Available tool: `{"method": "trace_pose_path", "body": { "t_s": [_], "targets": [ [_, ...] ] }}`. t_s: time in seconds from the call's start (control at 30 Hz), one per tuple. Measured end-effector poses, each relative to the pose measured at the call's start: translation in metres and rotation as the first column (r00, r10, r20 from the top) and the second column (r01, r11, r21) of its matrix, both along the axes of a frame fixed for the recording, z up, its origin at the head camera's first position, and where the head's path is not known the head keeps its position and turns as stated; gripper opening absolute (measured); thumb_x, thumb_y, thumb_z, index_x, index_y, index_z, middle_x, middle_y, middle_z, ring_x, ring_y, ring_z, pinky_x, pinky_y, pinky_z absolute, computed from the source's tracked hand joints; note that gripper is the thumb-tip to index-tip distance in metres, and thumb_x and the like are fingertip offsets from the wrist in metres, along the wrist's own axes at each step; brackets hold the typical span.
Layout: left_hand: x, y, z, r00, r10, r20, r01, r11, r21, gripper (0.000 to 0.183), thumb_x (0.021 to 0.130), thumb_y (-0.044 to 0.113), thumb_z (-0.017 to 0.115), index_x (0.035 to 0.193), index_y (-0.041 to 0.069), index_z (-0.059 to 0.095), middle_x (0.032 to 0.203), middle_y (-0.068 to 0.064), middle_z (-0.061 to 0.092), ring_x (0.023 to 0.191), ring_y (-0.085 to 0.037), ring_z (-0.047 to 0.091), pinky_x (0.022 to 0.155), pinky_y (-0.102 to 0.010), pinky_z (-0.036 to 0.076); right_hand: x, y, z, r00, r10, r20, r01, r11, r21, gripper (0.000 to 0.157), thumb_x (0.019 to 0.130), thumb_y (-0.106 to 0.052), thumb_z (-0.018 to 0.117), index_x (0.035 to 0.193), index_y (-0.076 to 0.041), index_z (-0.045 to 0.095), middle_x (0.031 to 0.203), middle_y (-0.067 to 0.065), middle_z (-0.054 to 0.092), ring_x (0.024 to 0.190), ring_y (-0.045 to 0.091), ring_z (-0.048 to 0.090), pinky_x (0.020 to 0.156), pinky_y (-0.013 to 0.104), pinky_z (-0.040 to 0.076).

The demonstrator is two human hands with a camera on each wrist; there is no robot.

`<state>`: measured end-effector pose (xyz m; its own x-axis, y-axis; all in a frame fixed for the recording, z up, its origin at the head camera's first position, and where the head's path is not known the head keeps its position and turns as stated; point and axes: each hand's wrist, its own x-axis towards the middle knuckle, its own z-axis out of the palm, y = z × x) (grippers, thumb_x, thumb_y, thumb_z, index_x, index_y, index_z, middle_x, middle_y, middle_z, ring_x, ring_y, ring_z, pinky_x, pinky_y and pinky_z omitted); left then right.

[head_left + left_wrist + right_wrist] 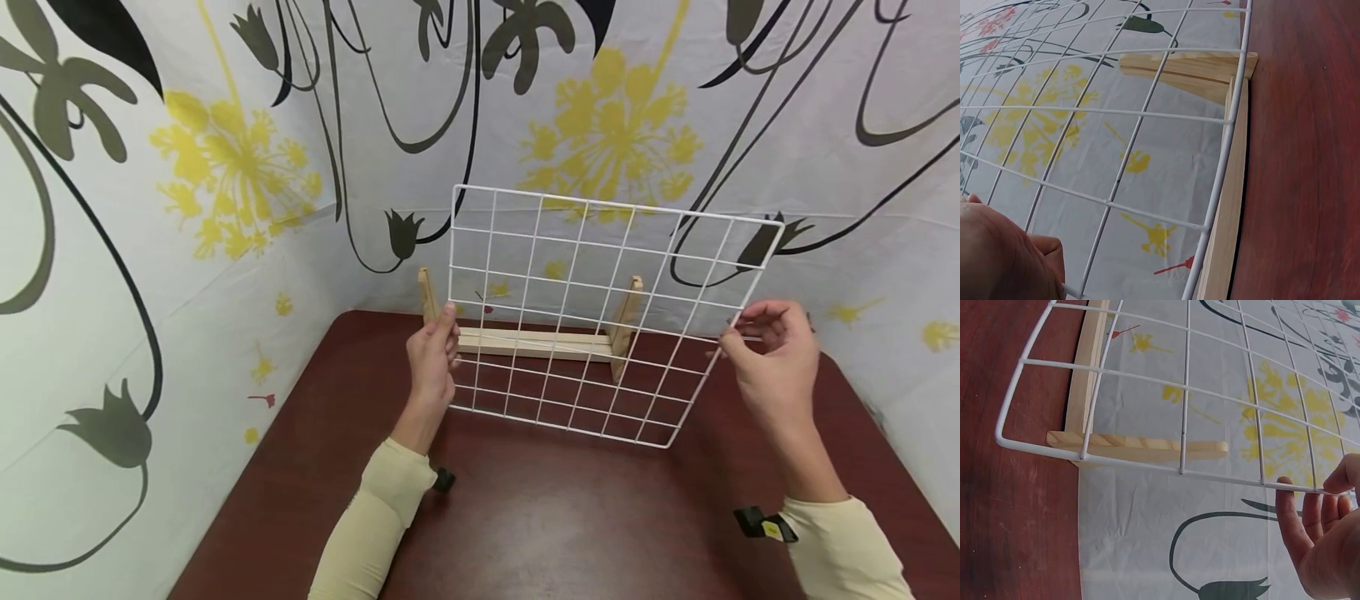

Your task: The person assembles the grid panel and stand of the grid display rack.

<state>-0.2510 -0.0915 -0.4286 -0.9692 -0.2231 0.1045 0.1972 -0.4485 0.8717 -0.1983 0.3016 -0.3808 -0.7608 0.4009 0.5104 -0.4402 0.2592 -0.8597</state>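
One floral cloth (240, 167) encloses the scene at left, far side and right, its upper part cut off. Before it lies the dark red desk (555, 517), its near edge out of view. Between the hands, over the desk, a white wire grid (601, 322) is held tilted; whether its lower edge touches the desktop is hard to judge. Behind it, at the far edge, sits a wooden frame (536, 350), a rail between two uprights. The wires cross in front of rail and right upright; the foot of the left upright is hidden. Two pale sleeves (367, 517) leave the frame at the near side. The left hand (431, 354) grips the grid's left side, most of its fingers concealed; the left wrist view cuts the hand off. The right hand (780, 358) pinches the right side between thumb and forefinger. Small black devices (765, 525), partly covered, adjoin both cuffs.
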Motion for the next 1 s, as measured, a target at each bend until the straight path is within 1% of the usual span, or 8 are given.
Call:
{"method": "trace_pose_path", "body": {
  "t_s": [0.17,0.33,0.47,0.63,0.73,0.83,0.93,1.0],
  "targets": [
    [0.002,0.000,-0.003,0.999,0.032,-0.031,-0.032,0.999,0.002,0.042,0.099,0.038,0.076,0.067,0.014,0.063,0.051,0.010,0.037,0.045,-0.002,0.030,0.044,-0.021,0.020,0.001,-0.005,-0.002,1.000,0.003,-0.004,-0.003,1.000,0.021,0.036,0.089,0.013,0.067,0.113,-0.012,0.060,0.101,0.001,0.064,0.087,0.005,0.066,0.065,0.010,0.056],
    [0.005,-0.004,-0.003,0.997,0.046,-0.069,-0.045,0.999,0.010,0.041,0.101,0.033,0.074,0.067,0.012,0.064,0.052,0.009,0.039,0.046,-0.002,0.030,0.046,-0.023,0.020,0.005,-0.012,-0.005,0.999,-0.018,0.030,0.013,0.987,0.158,0.056,0.091,0.003,0.075,0.139,-0.011,0.049,0.114,-0.006,0.061,0.097,0.003,0.066,0.069,0.009,0.057],
    [0.005,-0.005,-0.003,0.995,0.035,-0.089,-0.035,0.999,0.002,0.042,0.102,0.032,0.072,0.067,0.012,0.062,0.052,0.009,0.038,0.047,-0.003,0.029,0.047,-0.023,0.021,0.008,-0.017,-0.010,0.996,-0.092,0.012,0.087,0.971,0.222,0.067,0.089,-0.003,0.080,0.146,-0.012,0.046,0.119,-0.012,0.060,0.102,0.001,0.065,0.076,0.005,0.054],
    [0.005,-0.006,-0.002,0.993,0.019,-0.119,-0.018,1.000,0.009,0.042,0.101,0.029,0.073,0.065,0.011,0.062,0.051,0.009,0.039,0.046,-0.002,0.029,0.047,-0.023,0.019,0.014,-0.023,-0.017,0.985,-0.172,-0.003,0.166,0.949,0.268,0.069,0.089,-0.015,0.082,0.148,-0.018,0.047,0.122,-0.018,0.060,0.103,-0.001,0.064,0.078,0.004,0.050],
    [0.005,-0.006,-0.001,0.990,0.003,-0.144,0.001,1.000,0.022,0.041,0.101,0.025,0.072,0.065,0.011,0.062,0.051,0.009,0.040,0.045,-0.001,0.029,0.045,-0.022,0.018,0.018,-0.029,-0.021,0.974,-0.215,-0.063,0.224,0.939,0.261,0.070,0.087,-0.022,0.083,0.147,-0.017,0.049,0.128,-0.023,0.054,0.106,-0.001,0.061,0.077,0.003,0.049],
    [0.004,-0.005,0.001,0.985,-0.016,-0.169,0.022,0.999,0.030,0.040,0.102,0.022,0.071,0.064,0.012,0.063,0.052,0.008,0.043,0.045,-0.001,0.029,0.043,-0.020,0.020,0.019,-0.041,-0.021,0.927,-0.289,-0.241,0.345,0.908,0.237,0.070,0.083,-0.035,0.085,0.142,-0.013,0.054,0.133,-0.016,0.050,0.116,0.008,0.055,0.082,0.003,0.046],
    [0.002,-0.003,0.004,0.982,-0.026,-0.187,0.031,0.999,0.028,0.041,0.102,0.021,0.071,0.063,0.012,0.063,0.052,0.009,0.043,0.045,-0.001,0.030,0.042,-0.018,0.021,0.018,-0.060,-0.017,0.827,-0.330,-0.455,0.457,0.866,0.202,0.069,0.080,-0.052,0.085,0.127,-0.007,0.061,0.131,0.004,0.055,0.119,0.029,0.053,0.090,0.010,0.041],
    [0.001,-0.002,0.005,0.981,-0.022,-0.193,0.027,0.999,0.027,0.041,0.102,0.021,0.071,0.062,0.013,0.064,0.052,0.009,0.043,0.045,-0.001,0.030,0.041,-0.017,0.021,0.018,-0.076,-0.014,0.774,-0.305,-0.555,0.467,0.867,0.174,0.074,0.081,-0.057,0.083,0.121,0.000,0.061,0.128,0.018,0.056,0.118,0.040,0.053,0.090,0.013,0.041]
  ]
}}
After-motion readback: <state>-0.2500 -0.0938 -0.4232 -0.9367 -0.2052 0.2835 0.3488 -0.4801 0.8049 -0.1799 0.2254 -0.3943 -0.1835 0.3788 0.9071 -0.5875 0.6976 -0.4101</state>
